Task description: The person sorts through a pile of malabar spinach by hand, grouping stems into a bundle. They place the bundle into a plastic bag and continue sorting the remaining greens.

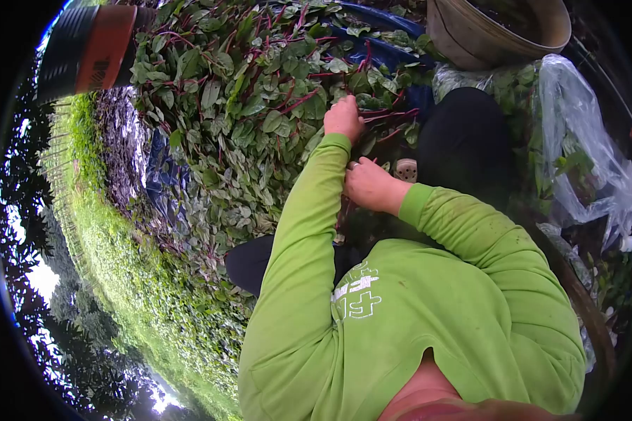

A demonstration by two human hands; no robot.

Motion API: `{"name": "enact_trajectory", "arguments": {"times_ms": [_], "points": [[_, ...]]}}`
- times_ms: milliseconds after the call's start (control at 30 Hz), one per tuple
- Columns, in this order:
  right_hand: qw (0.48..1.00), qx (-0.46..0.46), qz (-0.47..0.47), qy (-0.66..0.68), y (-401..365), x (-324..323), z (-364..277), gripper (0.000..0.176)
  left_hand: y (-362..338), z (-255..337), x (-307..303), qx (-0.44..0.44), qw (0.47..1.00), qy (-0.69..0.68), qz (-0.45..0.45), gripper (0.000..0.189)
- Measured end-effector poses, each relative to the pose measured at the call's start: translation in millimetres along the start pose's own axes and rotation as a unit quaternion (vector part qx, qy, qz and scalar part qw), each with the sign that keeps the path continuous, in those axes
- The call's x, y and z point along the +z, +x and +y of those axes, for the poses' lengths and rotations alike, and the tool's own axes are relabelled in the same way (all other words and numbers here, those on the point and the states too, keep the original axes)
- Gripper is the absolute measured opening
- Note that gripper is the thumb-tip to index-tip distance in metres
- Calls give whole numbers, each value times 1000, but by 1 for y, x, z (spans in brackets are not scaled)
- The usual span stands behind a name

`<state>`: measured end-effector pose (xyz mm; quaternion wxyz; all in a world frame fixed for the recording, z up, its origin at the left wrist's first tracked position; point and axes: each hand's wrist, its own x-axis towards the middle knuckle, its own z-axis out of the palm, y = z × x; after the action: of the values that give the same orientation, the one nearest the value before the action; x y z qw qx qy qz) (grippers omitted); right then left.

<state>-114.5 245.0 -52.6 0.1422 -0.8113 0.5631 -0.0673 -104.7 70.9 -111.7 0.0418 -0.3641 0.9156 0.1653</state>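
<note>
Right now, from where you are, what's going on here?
A person in a green top is working by hand at a big heap of leafy, red-stemmed greens. The left hand is at some red stems, with the right hand just nearer the body; exactly what either one grips is hard to make out. A bucket and clear plastic are off to the right.

My shirt (456,309): matt green cloth, mud-specked; print (364,303) flat white
My trousers (465,140): dark matt cloth
Leaves (249,126), eleven o'clock: smooth, faint sheen
Stems (300,101), twelve: smooth, reddish
Tarp (380,50), near one: glossy blue plastic, creased
Bucket (465,41), one: dull, scuffed, plastic-looking
Bag (572,119), two: clear glossy plastic, crinkled
Drum (105,49), ten: ribbed, material unclear
</note>
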Motion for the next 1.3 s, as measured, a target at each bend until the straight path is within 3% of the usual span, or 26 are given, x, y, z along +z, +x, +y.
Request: {"name": "enact_trajectory", "arguments": {"times_ms": [67, 100, 133, 167, 300, 333, 433, 467, 500, 667, 700, 767, 800, 900, 933, 1033, 1133, 1233, 1300], "points": [[998, 37, 39, 20, 0, 0, -2, 17, 1, -8, -17, -47, 996, -72, 20, 34], [998, 34, 41, 27, 0, -3, 0, 17, 4, -33, -8, -71, 984, -147, 77, 43], [998, 31, 44, 36, 1, -7, 1, 16, 8, -68, -1, -79, 956, -273, 74, 54], [998, 26, 47, 45, 3, -11, 2, 16, -4, -70, -33, -188, 841, -507, 3, 60], [987, -3, 139, 76, 9, -17, 0, 16, -65, -109, -105, -246, 776, -579, -42, 58], [990, -9, 95, 102, 9, -26, -1, 18, -81, -117, -111, -246, 764, -594, -48, 57], [969, -46, 241, 32, 9, -28, -4, 20, -122, -133, -119, -250, 729, -634, -69, 53], [986, -30, 144, 81, 9, -29, -3, 19, -133, -137, -117, -253, 719, -642, -79, 52], [985, -27, 158, 71, 10, -31, -3, 19, -142, -139, -117, -254, 710, -651, -89, 51], [975, -19, 221, 32, 14, -28, -1, 16, -178, -143, -98, -226, 696, -661, -163, 41], [971, -22, 236, 30, 14, -27, 0, 16, -180, -134, -101, -235, 718, -633, -166, 42], [983, -23, 173, 53, 14, -28, -2, 15, -181, -115, -102, -249, 759, -575, -175, 43], [988, -22, 141, 65, 13, -28, -2, 14, -182, -107, -99, -125, 828, -532, -126, 35], [985, -32, 155, 60, 11, -25, -6, 11, -187, -86, -96, -75, 864, -472, -159, 31], [987, -27, 146, 65, 11, -24, -7, 11, -188, -82, -88, -24, 887, -446, -116, 27], [989, -37, 135, 52, 9, -23, -10, 11, -190, -88, -74, -171, 863, -458, -128, 21], [989, -62, 128, 48, 9, -22, -13, 11, -191, -108, -43, -170, 916, -363, -22, 28], [986, -95, 127, 42, 5, -29, -18, 12, -185, -115, -42, -367, 744, -522, 199, 47], [990, -90, 96, 46, 5, -34, -17, 12, -170, -137, -44, -350, 815, -376, 267, 80]]}}
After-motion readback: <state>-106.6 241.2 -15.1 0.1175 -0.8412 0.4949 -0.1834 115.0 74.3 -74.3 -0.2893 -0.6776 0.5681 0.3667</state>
